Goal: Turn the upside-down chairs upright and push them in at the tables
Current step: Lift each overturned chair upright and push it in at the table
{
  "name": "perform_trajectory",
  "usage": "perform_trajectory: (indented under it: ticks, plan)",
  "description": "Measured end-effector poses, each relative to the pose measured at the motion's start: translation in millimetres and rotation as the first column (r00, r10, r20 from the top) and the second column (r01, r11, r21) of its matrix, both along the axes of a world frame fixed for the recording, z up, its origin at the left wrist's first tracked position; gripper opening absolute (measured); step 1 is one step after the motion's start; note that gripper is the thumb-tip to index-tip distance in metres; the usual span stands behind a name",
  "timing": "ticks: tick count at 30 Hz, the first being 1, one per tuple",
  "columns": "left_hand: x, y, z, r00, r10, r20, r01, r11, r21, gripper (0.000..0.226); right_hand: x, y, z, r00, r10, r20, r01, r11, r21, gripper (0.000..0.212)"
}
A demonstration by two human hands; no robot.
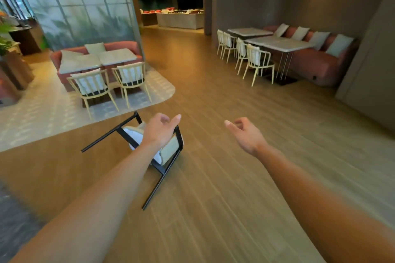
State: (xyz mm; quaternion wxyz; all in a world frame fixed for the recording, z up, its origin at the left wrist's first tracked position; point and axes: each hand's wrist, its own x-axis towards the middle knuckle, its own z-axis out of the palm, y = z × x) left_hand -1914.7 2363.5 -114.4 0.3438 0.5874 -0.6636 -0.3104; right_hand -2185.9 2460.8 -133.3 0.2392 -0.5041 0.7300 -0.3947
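A black-framed chair [168,151] with pale cushions lies overturned on the wooden floor, its legs pointing towards me and to the left. My left hand [159,130] reaches out above it, fingers loosely apart, holding nothing; my forearm hides part of the seat. My right hand [245,132] is stretched forward to the right of the chair, fingers loosely curled and empty, apart from the chair.
Two cream chairs [92,87] stand upright at a pale table [79,63] on a light rug at the left, before a pink sofa. Several cream chairs [257,62] line tables [286,46] along a pink bench at the right. Open wooden floor runs between them.
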Motion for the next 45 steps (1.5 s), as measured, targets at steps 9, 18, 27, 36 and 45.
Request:
perform_trajectory:
  ticks: [9,18,27,36,45]
  plan:
    - [-78,-73,-13,0.999,-0.053,0.014,0.052,0.999,0.010,0.055,-75,-59,0,0.999,-0.054,0.007,0.054,0.998,0.034,0.077]
    - [-176,-223,-14,0.996,-0.087,0.016,0.087,0.996,0.019,0.051,-161,-188,2,0.996,-0.089,0.006,0.088,0.994,0.060,0.077]
    - [-313,-354,7,0.981,-0.188,-0.049,0.189,0.982,0.026,0.046,-268,-303,18,0.986,-0.163,0.017,0.162,0.984,0.068,0.076]
    - [-443,-506,-8,0.977,-0.209,-0.048,0.210,0.977,0.032,0.047,-398,-449,8,0.983,-0.181,0.013,0.180,0.981,0.070,0.077]
    - [-520,-662,1,0.997,-0.076,-0.023,0.076,0.997,0.032,0.050,-494,-643,11,0.999,-0.036,0.007,0.036,0.995,0.088,0.077]
